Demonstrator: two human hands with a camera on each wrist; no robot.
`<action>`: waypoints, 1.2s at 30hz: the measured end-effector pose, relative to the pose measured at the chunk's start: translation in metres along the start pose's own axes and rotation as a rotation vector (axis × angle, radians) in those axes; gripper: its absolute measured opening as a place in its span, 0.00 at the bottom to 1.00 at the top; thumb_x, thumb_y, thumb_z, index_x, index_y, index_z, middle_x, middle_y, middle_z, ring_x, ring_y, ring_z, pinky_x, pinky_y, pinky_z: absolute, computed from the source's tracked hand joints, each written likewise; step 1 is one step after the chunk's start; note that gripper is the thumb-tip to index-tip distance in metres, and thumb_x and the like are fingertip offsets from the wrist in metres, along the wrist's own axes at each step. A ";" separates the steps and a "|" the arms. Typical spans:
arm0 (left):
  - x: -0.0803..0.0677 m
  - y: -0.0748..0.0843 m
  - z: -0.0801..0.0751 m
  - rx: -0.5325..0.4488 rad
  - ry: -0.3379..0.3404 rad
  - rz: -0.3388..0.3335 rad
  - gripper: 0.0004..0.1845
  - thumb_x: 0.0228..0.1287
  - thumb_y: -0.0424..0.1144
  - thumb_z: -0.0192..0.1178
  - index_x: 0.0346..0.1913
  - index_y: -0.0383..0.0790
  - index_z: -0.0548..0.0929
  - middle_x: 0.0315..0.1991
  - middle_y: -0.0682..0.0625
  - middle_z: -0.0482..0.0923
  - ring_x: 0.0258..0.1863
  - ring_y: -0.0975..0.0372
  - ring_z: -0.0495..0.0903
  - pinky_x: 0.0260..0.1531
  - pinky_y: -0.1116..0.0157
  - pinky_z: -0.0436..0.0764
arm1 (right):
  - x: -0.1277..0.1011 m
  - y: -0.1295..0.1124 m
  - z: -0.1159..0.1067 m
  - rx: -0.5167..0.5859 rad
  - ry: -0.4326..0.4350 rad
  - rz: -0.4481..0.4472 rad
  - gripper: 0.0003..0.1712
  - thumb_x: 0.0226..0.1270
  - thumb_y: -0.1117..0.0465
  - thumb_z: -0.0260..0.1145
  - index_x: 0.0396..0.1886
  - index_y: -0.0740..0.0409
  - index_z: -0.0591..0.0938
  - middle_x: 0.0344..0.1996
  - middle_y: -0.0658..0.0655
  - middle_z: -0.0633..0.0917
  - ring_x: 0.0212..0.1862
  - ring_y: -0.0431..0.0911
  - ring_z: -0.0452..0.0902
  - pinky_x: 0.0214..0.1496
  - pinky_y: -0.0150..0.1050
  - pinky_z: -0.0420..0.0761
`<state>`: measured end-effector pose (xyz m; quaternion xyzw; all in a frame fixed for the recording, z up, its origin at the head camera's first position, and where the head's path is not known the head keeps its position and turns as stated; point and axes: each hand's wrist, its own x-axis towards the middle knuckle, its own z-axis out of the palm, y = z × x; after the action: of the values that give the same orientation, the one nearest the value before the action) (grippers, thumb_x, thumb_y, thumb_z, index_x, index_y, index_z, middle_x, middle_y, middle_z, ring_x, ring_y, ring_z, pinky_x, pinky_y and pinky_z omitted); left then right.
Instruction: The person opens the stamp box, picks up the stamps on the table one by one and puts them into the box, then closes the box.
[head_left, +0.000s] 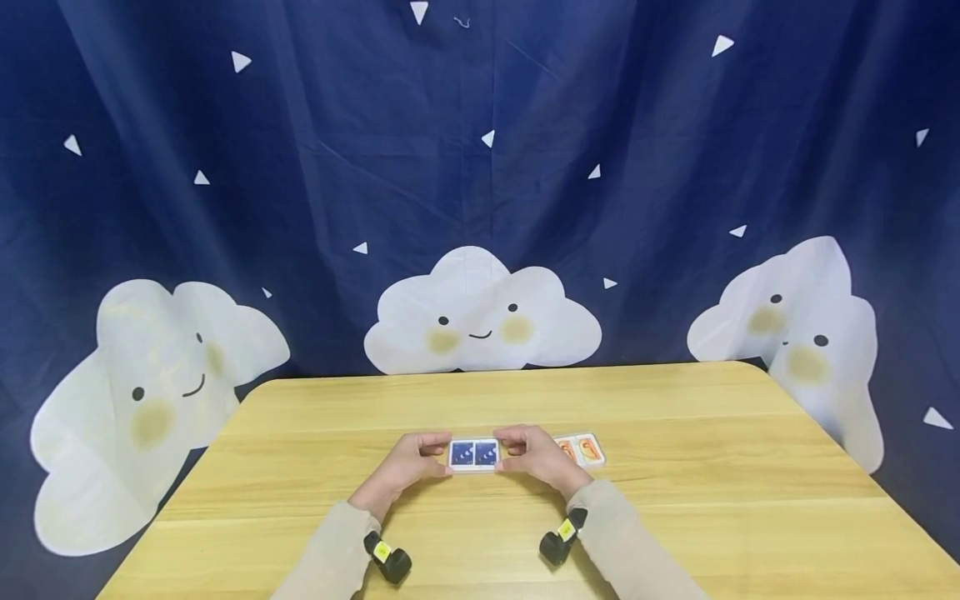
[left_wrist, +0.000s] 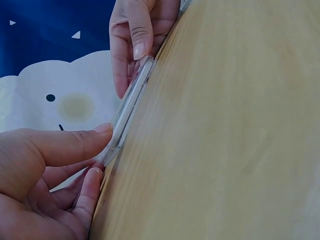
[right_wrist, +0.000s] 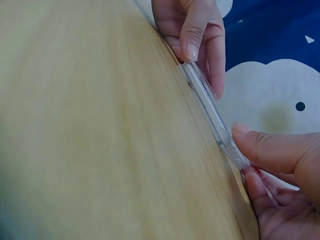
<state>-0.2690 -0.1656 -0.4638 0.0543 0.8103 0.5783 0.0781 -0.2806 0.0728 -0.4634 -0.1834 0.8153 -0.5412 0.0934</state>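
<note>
A flat clear plastic case point(head_left: 474, 471) shows two dark blue squares with small white marks, side by side. My left hand point(head_left: 401, 468) pinches its left end, thumb on the near side. At the right end my right hand point(head_left: 543, 458) grips it the same way. In the left wrist view the case point(left_wrist: 129, 107) is seen edge-on, low at the tabletop; whether it touches the wood I cannot tell. The right wrist view shows the thin edge of the case point(right_wrist: 207, 107) between both hands.
Partly behind my right hand lies a second clear case point(head_left: 591, 451) with orange-red pictures. The wooden table point(head_left: 480, 542) reaches back to a dark blue curtain point(head_left: 480, 192) with white clouds and triangles. Each wrist wears a black camera strap.
</note>
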 end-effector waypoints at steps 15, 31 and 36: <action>0.001 -0.002 -0.003 0.030 0.004 -0.024 0.31 0.39 0.24 0.70 0.54 0.30 0.78 0.47 0.43 0.78 0.46 0.55 0.74 0.45 0.66 0.76 | 0.001 0.002 0.002 -0.042 -0.019 -0.015 0.32 0.49 0.68 0.73 0.57 0.68 0.76 0.55 0.65 0.78 0.51 0.52 0.75 0.56 0.47 0.74; 0.003 -0.001 -0.003 0.003 -0.012 -0.017 0.30 0.39 0.24 0.70 0.53 0.28 0.79 0.46 0.42 0.79 0.44 0.56 0.76 0.43 0.66 0.78 | 0.000 0.000 0.001 -0.068 -0.019 -0.004 0.32 0.51 0.67 0.72 0.58 0.66 0.76 0.56 0.64 0.76 0.50 0.50 0.74 0.55 0.44 0.75; 0.002 -0.001 -0.004 0.000 -0.011 -0.012 0.30 0.39 0.23 0.70 0.53 0.27 0.79 0.47 0.42 0.79 0.45 0.55 0.75 0.45 0.65 0.78 | 0.001 0.001 0.001 -0.068 -0.023 -0.010 0.31 0.51 0.67 0.72 0.58 0.67 0.76 0.57 0.64 0.76 0.51 0.50 0.74 0.55 0.45 0.75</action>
<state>-0.2720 -0.1690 -0.4641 0.0523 0.8102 0.5774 0.0860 -0.2810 0.0721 -0.4650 -0.1970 0.8312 -0.5113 0.0938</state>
